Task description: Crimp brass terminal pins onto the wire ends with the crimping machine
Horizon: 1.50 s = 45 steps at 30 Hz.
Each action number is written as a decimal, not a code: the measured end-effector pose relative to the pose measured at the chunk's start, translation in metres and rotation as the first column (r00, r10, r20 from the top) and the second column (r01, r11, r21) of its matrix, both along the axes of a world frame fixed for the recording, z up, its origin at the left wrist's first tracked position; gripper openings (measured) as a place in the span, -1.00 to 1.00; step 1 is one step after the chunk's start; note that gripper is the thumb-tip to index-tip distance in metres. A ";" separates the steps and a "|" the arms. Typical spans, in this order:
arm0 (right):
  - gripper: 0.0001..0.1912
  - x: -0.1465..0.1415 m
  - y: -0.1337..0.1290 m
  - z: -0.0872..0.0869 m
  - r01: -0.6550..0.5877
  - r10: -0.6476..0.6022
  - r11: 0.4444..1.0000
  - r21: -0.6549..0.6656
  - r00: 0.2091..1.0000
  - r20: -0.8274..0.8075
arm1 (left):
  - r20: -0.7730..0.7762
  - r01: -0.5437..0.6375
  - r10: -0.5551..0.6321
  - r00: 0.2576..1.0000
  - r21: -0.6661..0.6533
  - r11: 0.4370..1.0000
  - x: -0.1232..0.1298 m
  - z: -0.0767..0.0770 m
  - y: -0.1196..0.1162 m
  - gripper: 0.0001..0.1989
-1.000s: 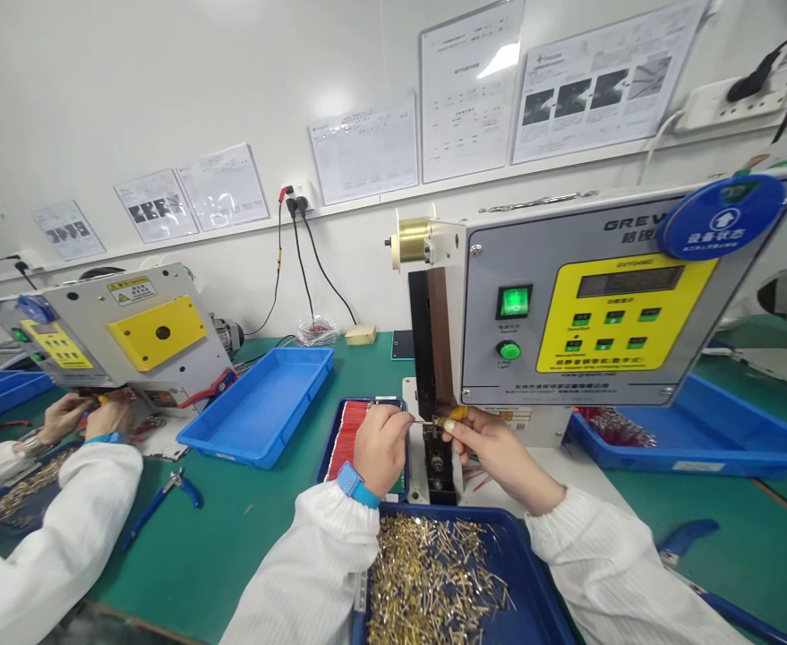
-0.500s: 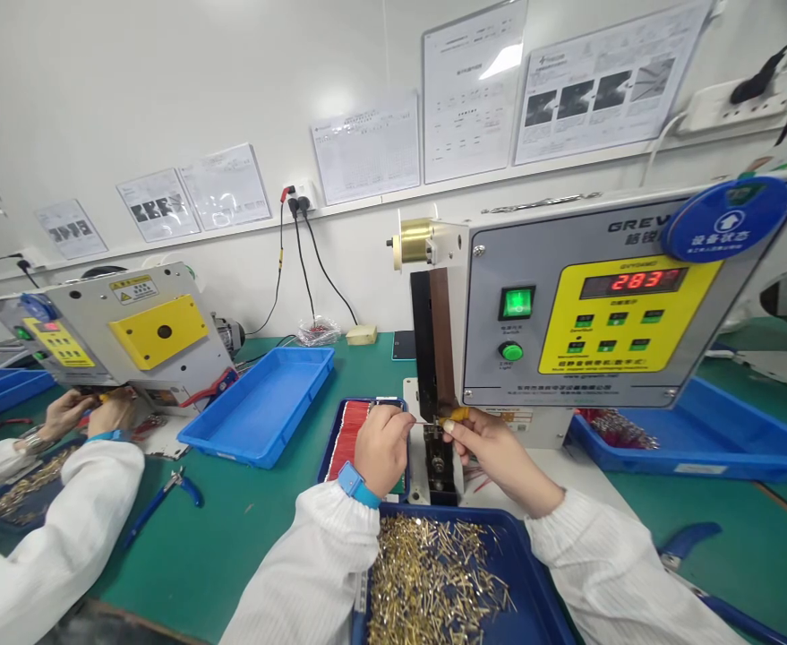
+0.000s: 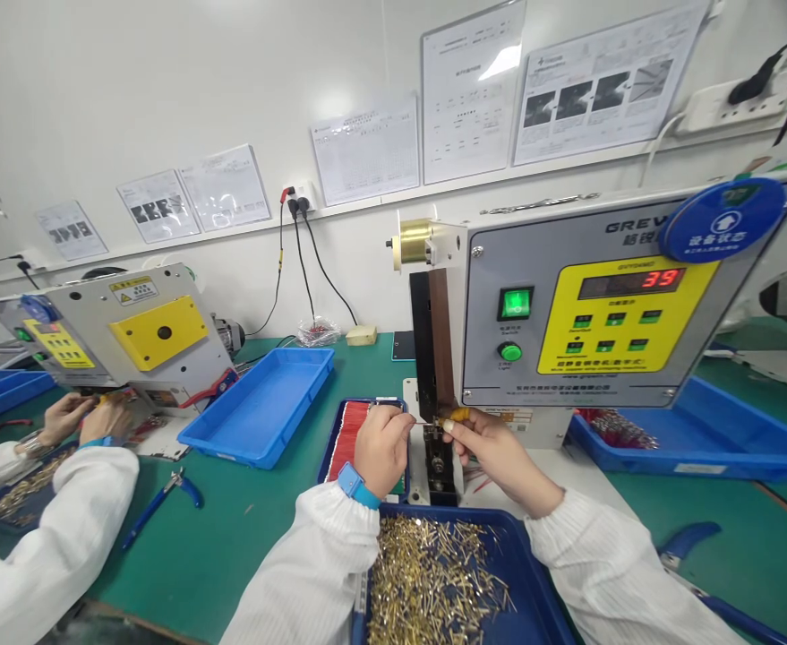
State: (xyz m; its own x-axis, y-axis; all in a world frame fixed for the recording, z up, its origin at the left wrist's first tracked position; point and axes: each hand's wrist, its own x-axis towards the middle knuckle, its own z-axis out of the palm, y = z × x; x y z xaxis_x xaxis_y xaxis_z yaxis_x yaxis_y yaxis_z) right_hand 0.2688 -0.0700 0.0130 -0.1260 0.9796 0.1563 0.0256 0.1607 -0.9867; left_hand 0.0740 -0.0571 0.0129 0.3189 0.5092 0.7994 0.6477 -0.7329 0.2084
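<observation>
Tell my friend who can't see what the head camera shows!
A person's left hand pinches a thin reddish strand close to their right hand, at a boxy grey metal machine. Below, a dark blue rectangular plastic tray holds thin golden metal pieces. Farther left, another person's hands are at a similar machine.

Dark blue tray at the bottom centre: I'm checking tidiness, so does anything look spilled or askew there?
Nothing stands out. The gold-coloured pieces lie jumbled, mostly toward the left, but within the walls of the dark blue tray; I see none spilled. The picture cuts off its near end.
</observation>
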 end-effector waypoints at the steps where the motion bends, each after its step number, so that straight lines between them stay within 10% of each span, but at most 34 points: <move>1: -0.60 0.000 0.000 0.000 0.001 -0.001 1.000 0.001 1.000 -0.002 | 0.004 -0.007 0.007 1.000 0.020 1.000 0.000 0.001 0.000 -0.80; 45: -0.61 -0.008 -0.001 -0.003 0.104 -0.106 0.994 0.044 0.994 0.028 | -0.026 -0.003 0.005 1.000 0.056 0.998 0.003 0.002 -0.002 -0.83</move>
State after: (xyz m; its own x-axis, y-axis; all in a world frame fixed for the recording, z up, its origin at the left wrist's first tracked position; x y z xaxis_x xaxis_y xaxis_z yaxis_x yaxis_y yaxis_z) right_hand 0.2611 -0.0710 0.0104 -0.0280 0.9802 0.1960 0.0746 0.1975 -0.9775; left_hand 0.0770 -0.0594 0.0144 0.3378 0.4655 0.8180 0.6554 -0.7401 0.1506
